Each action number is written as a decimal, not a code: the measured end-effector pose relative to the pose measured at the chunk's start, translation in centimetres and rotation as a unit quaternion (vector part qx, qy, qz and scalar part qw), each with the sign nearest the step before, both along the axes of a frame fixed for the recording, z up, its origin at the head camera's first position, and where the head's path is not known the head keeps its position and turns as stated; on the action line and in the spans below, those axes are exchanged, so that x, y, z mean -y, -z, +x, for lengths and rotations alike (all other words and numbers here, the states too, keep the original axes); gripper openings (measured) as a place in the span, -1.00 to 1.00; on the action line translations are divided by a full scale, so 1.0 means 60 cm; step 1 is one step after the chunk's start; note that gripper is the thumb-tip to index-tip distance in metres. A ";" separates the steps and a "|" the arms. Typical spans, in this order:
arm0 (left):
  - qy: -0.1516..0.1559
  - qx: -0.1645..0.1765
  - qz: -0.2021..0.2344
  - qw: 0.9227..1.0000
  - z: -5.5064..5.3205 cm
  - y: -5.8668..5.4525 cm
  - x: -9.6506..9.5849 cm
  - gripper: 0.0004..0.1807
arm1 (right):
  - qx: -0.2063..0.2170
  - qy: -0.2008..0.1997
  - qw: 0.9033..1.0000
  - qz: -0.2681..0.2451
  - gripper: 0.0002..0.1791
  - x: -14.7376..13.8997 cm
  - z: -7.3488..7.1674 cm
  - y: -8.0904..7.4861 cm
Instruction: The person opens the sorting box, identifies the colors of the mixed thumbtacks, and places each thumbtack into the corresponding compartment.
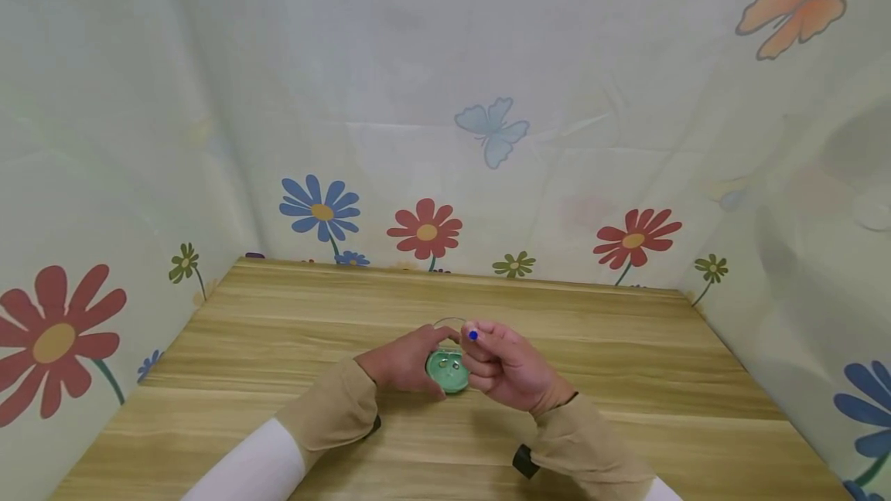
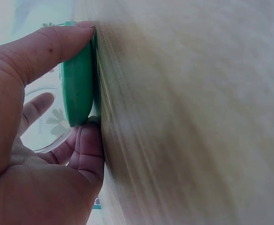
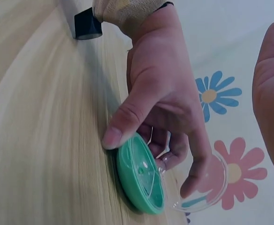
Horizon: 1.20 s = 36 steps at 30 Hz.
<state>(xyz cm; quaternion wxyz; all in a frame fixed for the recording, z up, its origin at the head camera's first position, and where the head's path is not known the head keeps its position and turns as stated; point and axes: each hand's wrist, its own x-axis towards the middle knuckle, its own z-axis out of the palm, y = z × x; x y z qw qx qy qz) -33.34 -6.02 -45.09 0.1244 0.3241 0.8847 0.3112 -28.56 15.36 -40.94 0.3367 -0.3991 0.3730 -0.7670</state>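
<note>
A round green case rests on the wooden table, its hinged clear lid raised at the back. My left hand grips the case from the left, thumb along the near edge and fingers round the far side. Small shiny spots show inside the shallow green base. Just right of and above the case, my right hand has its fingers curled and pinches a small round blue thing between thumb and index finger. Only part of this hand shows at the edge of the right wrist view.
The wood-grain table reaches back to a pale cloth backdrop printed with flowers and butterflies, which also hangs at both sides. A black block-shaped piece sits at my right wrist, and another at my left.
</note>
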 end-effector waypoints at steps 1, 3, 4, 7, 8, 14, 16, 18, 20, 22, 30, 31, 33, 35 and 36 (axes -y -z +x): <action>-0.003 0.003 -0.001 1.000 0.000 0.000 0.000 -0.10 | -0.001 -0.004 1.000 -0.004 -0.56 0.001 0.001 0.000; -0.008 0.009 -0.003 1.000 0.000 0.000 0.000 -0.11 | -0.004 -0.009 1.000 -0.010 -0.55 0.003 0.004 -0.001; -0.010 0.011 -0.004 1.000 0.000 0.000 0.000 -0.11 | -0.004 -0.012 1.000 -0.012 -0.55 0.004 0.005 -0.002; -0.014 0.016 -0.004 1.000 0.000 0.000 0.000 -0.11 | -0.006 -0.017 1.000 -0.016 -0.55 0.006 0.008 -0.004; -0.013 0.017 -0.002 1.000 0.000 -0.001 0.000 -0.11 | -0.006 -0.019 1.000 -0.018 -0.55 0.007 0.009 -0.004; -0.007 0.011 0.005 1.000 0.002 -0.003 0.002 -0.09 | -0.007 -0.036 0.999 -0.036 -0.56 0.010 0.012 -0.008; -0.003 0.009 0.007 1.000 0.001 -0.001 0.002 -0.08 | -0.004 -0.042 0.998 -0.043 -0.57 0.012 0.014 -0.009; 0.000 0.008 0.011 1.000 -0.001 0.001 0.003 -0.08 | -0.002 -0.048 0.998 -0.050 -0.58 0.014 0.016 -0.011; 0.004 0.007 0.014 1.000 -0.001 0.001 0.003 -0.07 | 0.000 -0.055 0.997 -0.055 -0.60 0.016 0.019 -0.013; 0.006 0.006 0.016 1.000 -0.001 0.001 0.003 -0.07 | 0.002 -0.060 0.996 -0.060 -0.62 0.017 0.021 -0.016; 0.011 -0.002 0.018 1.000 -0.001 0.001 0.003 -0.08 | -0.003 -0.073 0.995 -0.068 -0.66 0.023 0.027 -0.021; 0.014 -0.005 0.021 1.000 0.000 0.001 0.003 -0.08 | -0.006 -0.074 0.995 -0.068 -0.66 0.023 0.028 -0.021; 0.017 -0.008 0.020 1.000 0.001 0.000 0.002 -0.08 | -0.012 -0.075 0.995 -0.070 -0.67 0.023 0.029 -0.021; 0.018 -0.010 0.018 1.000 0.001 0.001 0.002 -0.08 | -0.016 -0.077 0.994 -0.073 -0.68 0.023 0.031 -0.021; 0.018 -0.011 0.017 1.000 0.000 0.002 0.002 -0.08 | -0.018 -0.078 0.994 -0.073 -0.68 0.023 0.031 -0.021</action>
